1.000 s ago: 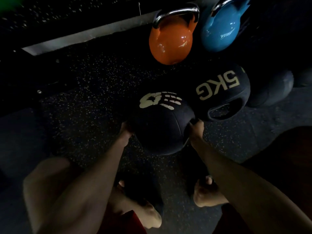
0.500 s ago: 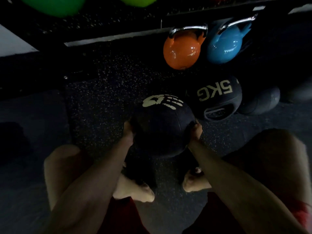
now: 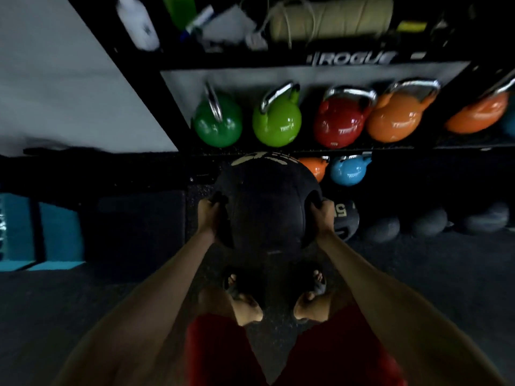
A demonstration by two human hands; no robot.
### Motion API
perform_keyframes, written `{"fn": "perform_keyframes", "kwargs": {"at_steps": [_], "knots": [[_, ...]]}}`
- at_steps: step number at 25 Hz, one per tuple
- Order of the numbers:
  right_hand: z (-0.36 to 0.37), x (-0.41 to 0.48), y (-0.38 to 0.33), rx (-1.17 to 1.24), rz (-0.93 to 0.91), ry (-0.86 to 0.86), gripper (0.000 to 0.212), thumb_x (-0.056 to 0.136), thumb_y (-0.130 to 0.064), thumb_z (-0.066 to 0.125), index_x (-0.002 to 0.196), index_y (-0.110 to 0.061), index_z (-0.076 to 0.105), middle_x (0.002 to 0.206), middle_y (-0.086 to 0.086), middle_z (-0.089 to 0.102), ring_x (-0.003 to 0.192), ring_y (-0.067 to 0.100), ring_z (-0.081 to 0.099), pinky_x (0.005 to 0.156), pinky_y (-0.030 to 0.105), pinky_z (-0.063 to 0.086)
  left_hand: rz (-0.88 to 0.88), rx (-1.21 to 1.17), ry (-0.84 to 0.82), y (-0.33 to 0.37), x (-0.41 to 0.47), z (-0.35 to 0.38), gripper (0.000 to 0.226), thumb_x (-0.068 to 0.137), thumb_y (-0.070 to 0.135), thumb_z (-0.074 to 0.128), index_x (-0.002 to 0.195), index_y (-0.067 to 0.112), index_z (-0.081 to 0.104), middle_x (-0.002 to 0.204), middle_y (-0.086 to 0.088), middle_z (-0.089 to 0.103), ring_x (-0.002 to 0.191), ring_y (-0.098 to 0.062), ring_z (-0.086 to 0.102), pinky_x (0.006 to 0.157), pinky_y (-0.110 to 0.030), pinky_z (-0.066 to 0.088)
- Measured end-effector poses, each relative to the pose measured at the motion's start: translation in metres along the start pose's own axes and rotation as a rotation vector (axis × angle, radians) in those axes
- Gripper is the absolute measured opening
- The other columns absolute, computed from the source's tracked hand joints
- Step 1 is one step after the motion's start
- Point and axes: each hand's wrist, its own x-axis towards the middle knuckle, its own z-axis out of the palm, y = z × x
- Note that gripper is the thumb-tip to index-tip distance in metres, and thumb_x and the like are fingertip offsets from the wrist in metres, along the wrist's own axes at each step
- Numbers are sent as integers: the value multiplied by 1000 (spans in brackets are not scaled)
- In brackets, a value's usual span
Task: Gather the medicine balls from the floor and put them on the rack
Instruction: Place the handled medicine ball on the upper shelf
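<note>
Black medicine ball (image 3: 267, 207) is being carried off the floor (image 3: 446, 274), before the rack (image 3: 362, 58), its sides being clasped by the left grip (image 3: 209, 215) and right grip (image 3: 323, 215). A lift onto that rack is likely being called for next.

Kettlebells (image 3: 276, 123) on rack (image 3: 359, 59), balls (image 3: 381, 229) on floor (image 3: 111, 296)
</note>
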Motion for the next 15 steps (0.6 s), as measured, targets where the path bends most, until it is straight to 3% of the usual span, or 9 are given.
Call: {"fn": "perform_keyframes", "kwargs": {"at_steps": [3,6,8,10,13,15], "knots": [[-16,-12,-87,5,-82,-10,28,78,-34,57,56,-24,44,56,-2,42,59,12,40,53,27,31,149,0,28,81,-30,-26,18,82,15,50,66,9,56,71,-11,56,68,-20,50,62,-37,40],[-29,-23,-174,22,-213,-8,28,75,-30,56,53,-21,42,55,-4,42,57,12,38,53,30,30,270,0,19,167,-60,-49,12,90,14,52,80,10,56,83,-11,57,74,-20,54,67,-40,48],[-38,-33,-232,54,-319,-8,43,86,-8,59,51,-19,37,48,-9,36,49,5,30,45,25,25,351,-59,51,222,-78,-61,22,90,11,55,68,12,50,71,-10,52,56,-14,50,56,-35,42],[-45,-37,-284,1,-411,15,51,90,5,56,50,-18,34,52,2,37,53,10,29,49,29,25,494,-95,97,272,-90,-74,31,90,4,54,61,9,43,63,-8,45,43,-7,41,48,-26,32],[-54,-46,-356,41,-504,77,42,91,-6,60,53,-11,41,64,12,43,59,15,34,59,36,28,653,-139,90,337,-108,-97,18,82,8,52,65,8,48,62,-8,46,55,-16,42,52,-30,30],[-58,-57,-402,71,-566,112,41,89,-15,61,53,-10,40,58,8,39,54,12,31,56,34,27,740,-159,101,379,-118,-114,30,87,6,55,59,10,45,53,-5,46,48,-12,41,49,-27,29]]}}
